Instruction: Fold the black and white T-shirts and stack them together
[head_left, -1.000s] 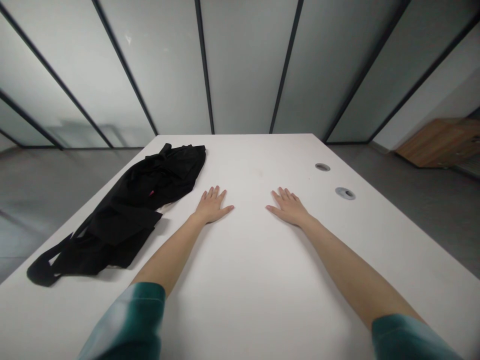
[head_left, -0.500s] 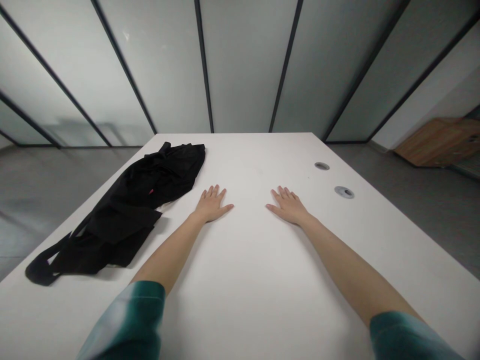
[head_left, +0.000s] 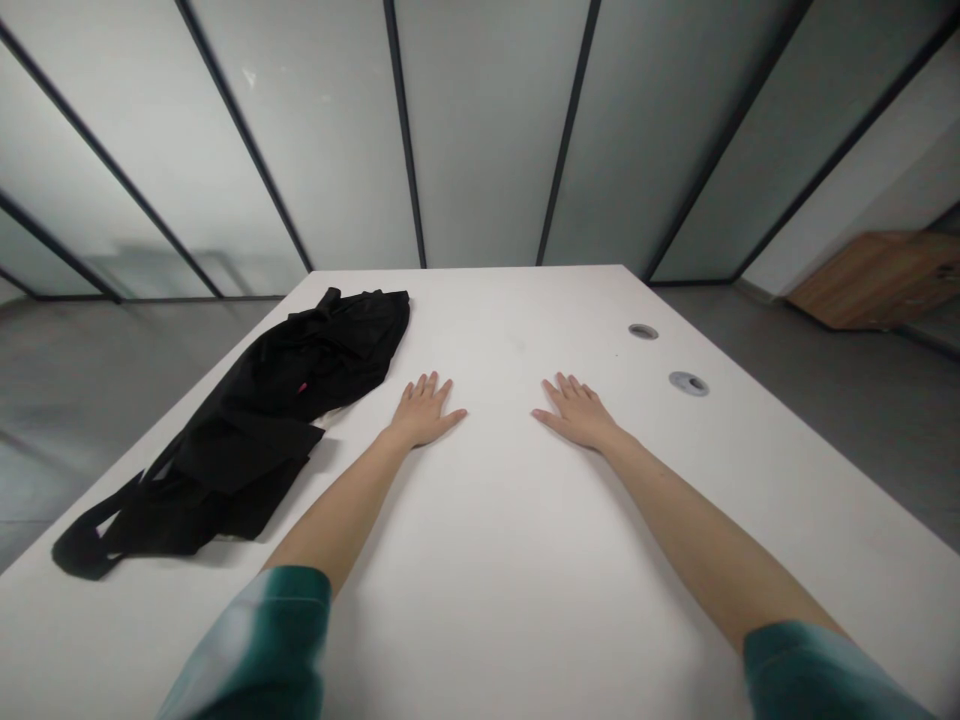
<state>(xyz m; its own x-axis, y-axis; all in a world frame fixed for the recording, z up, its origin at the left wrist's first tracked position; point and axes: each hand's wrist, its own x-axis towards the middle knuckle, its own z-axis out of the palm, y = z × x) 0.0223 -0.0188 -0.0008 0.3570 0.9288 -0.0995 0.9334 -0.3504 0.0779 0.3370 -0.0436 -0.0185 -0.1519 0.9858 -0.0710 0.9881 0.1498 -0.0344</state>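
Note:
My left hand (head_left: 422, 411) lies flat, palm down, on the white table (head_left: 495, 560), fingers stretched out and holding nothing. My right hand (head_left: 578, 413) lies flat the same way a little to the right, also holding nothing. A crumpled black garment with a strap (head_left: 262, 425) lies on the table's left side, a short way left of my left hand and not touched by it. A small pink mark shows on the cloth. Both forearms are bare, with teal sleeves at the bottom edge.
Two round cable grommets (head_left: 688, 382) sit in the table at the right. Frosted glass panels with dark frames (head_left: 480, 130) stand behind the table. A wooden cabinet (head_left: 877, 280) is on the grey floor at far right.

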